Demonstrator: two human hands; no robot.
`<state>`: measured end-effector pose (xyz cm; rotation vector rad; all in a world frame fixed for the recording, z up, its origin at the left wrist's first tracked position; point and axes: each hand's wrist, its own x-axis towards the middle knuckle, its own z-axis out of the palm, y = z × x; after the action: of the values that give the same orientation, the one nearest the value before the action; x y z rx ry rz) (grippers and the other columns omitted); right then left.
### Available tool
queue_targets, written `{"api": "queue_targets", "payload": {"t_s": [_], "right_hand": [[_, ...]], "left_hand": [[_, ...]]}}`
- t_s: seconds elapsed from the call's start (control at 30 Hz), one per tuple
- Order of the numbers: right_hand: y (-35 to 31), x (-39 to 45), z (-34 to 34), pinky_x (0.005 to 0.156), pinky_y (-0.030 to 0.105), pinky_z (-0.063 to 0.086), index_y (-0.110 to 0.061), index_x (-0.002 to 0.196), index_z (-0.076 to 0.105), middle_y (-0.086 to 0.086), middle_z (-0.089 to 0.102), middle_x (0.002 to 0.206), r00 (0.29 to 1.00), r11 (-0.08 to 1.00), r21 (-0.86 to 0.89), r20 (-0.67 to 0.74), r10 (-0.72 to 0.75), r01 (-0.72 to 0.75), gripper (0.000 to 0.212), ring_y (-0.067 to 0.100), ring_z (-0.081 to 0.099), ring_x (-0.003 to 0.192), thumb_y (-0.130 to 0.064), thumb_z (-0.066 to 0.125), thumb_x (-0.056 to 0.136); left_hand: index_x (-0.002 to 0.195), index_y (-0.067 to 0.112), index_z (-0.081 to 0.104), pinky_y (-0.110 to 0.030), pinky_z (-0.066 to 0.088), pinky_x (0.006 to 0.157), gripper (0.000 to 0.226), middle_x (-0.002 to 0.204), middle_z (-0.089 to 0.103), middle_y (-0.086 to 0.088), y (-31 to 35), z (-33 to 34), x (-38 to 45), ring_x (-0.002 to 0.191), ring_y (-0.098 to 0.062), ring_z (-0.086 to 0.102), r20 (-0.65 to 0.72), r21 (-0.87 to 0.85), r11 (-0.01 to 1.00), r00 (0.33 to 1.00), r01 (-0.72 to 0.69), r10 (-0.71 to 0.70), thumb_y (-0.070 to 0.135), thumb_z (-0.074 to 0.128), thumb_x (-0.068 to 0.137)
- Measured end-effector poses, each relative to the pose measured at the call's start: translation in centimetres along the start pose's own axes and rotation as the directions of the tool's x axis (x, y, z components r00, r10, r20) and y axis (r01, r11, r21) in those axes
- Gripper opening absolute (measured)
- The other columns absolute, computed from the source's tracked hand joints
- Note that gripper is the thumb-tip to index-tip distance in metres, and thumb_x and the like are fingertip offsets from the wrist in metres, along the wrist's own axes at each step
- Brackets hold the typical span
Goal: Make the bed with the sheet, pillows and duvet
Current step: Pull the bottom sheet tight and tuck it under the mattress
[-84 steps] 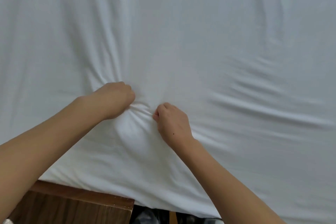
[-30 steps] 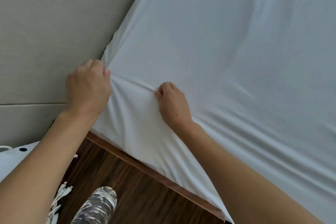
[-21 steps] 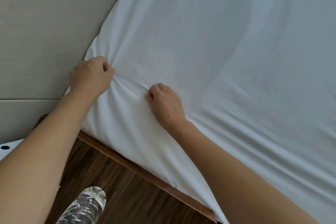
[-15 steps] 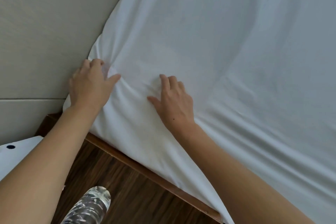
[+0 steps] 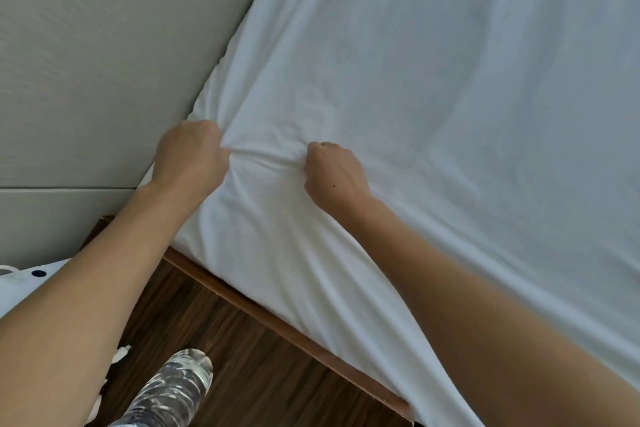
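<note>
**Both hands regrip the sheet at the bed corner**

The left hand (image 5: pixel 192 158) is closed into a fist, fingers curled over a gathered fold of the white sheet (image 5: pixel 433 97). Just to its right, the right hand (image 5: pixel 332 173) is likewise clenched on the cloth, knuckles up. A taut ridge of bunched fabric runs between the two fists. Half a second ago both hands lay flat with fingers spread on the sheet; now they have closed again and taken a fresh hold. That reads as another round of pull-and-smooth at this corner: the sheet step is still in hand, and no pillows or duvet are in view.

Beyond the left hand, the sheet's edge meets the grey padded headboard (image 5: pixel 104 62), and the seam there leaves little room to work leftward. Below both forearms the sheet hangs over the mattress side down to the wooden bed frame (image 5: pixel 277 319), which runs diagonally toward the lower right. Nearer the person is dark wood flooring (image 5: pixel 249 367), with a clear plastic bottle (image 5: pixel 173 392) close to the left forearm and a white object with dark spots (image 5: pixel 31 276) at the left edge. Past the right hand the sheet spreads wide with shallow creases, open room for smoothing outward. A pull toward the frame would likely draw the remaining slack down.
</note>
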<state>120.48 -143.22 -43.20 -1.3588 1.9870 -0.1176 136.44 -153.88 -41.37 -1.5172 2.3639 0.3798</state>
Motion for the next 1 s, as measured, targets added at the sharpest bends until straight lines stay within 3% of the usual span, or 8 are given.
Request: {"api": "queue_targets", "payload": {"t_s": [0.13,0.33,0.53,0.6,0.73,0.87,0.93,1.0], "right_hand": [[0.2,-1.1,-0.8,0.068,0.039,0.044,-0.006,0.084,0.053,0.006,0.057,0.084,0.998,0.969,0.246,-0.060,0.005,0.010,0.010,0.027,0.052,0.080,-0.010,0.048,0.091],[1.0,-1.3,1.4,0.064,0.034,0.037,-0.010,0.080,0.049,0.004,0.055,0.082,0.988,0.930,0.362,-0.156,-0.003,0.060,0.013,0.024,0.048,0.074,-0.011,0.050,0.093],[2.0,0.3,2.9,0.068,0.043,0.042,-0.010,0.082,0.043,0.009,0.055,0.087,0.985,0.955,0.273,-0.156,-0.073,0.114,0.014,0.030,0.050,0.075,-0.012,0.046,0.096],[2.0,0.0,2.9,0.068,0.042,0.043,-0.008,0.087,0.051,0.009,0.056,0.091,0.974,0.963,0.177,-0.136,-0.181,0.203,0.011,0.030,0.051,0.080,-0.013,0.046,0.096],[3.0,-1.5,3.1,0.066,0.039,0.044,-0.007,0.095,0.062,0.009,0.059,0.097,0.900,0.920,0.071,-0.252,-0.357,0.385,0.015,0.030,0.051,0.087,-0.015,0.050,0.092],[9.7,-2.2,1.5,0.093,0.041,0.042,-0.003,0.107,0.065,0.018,0.062,0.116,0.719,0.984,0.097,-0.694,-0.044,0.153,0.027,0.031,0.049,0.108,-0.016,0.050,0.089],[13.6,-2.3,0.0,0.103,0.040,0.036,-0.001,0.119,0.060,0.021,0.057,0.127,0.667,0.992,0.126,-0.738,0.100,-0.010,0.036,0.031,0.043,0.119,-0.018,0.051,0.089],[16.3,-2.2,-1.1,0.108,0.041,0.033,-0.002,0.128,0.053,0.020,0.049,0.137,0.705,0.983,0.155,-0.687,0.177,-0.095,0.041,0.033,0.041,0.128,-0.019,0.051,0.090]], "left_hand": [[0.056,-0.002,0.042,-0.037,0.029,0.050,0.035,0.052,0.041,-0.017,-1.0,-1.7,-1.6,0.051,-0.032,0.040,-0.151,-0.060,0.998,0.988,0.008,-0.017,0.005,0.057,0.087],[0.053,0.006,0.034,-0.032,0.020,0.050,0.042,0.049,0.035,-0.010,-0.8,-0.1,-1.8,0.048,-0.025,0.031,-0.232,-0.054,0.999,0.973,-0.003,-0.010,0.004,0.055,0.090],[0.099,-0.002,0.056,-0.042,0.031,0.065,0.012,0.100,0.061,-0.026,1.4,2.7,-1.4,0.088,-0.043,0.056,-0.192,-0.063,0.987,0.969,0.146,-0.155,0.008,0.051,0.094],[0.122,0.000,0.048,-0.048,0.038,0.073,0.034,0.120,0.051,-0.026,3.2,2.9,-1.4,0.106,-0.044,0.050,-0.209,-0.087,0.983,0.962,0.162,-0.177,-0.001,0.051,0.088],[0.130,0.001,0.047,-0.050,0.041,0.097,0.046,0.137,0.044,-0.024,7.8,3.7,-1.3,0.123,-0.041,0.043,-0.397,-0.080,0.981,0.908,-0.179,0.133,-0.001,0.054,0.084],[0.127,0.001,0.053,-0.048,0.041,0.099,0.040,0.137,0.048,-0.022,13.0,5.2,0.4,0.124,-0.040,0.045,-0.363,-0.091,0.931,0.882,-0.354,0.300,0.013,0.057,0.090],[0.130,0.003,0.049,-0.046,0.038,0.099,0.045,0.139,0.046,-0.020,15.2,5.1,1.5,0.124,-0.039,0.043,-0.289,-0.144,0.954,0.933,-0.262,0.212,0.023,0.058,0.091],[0.130,0.003,0.047,-0.044,0.038,0.096,0.049,0.137,0.045,-0.017,16.6,4.5,3.0,0.121,-0.038,0.042,-0.257,-0.169,0.980,0.965,-0.107,0.062,0.031,0.060,0.092]]}}
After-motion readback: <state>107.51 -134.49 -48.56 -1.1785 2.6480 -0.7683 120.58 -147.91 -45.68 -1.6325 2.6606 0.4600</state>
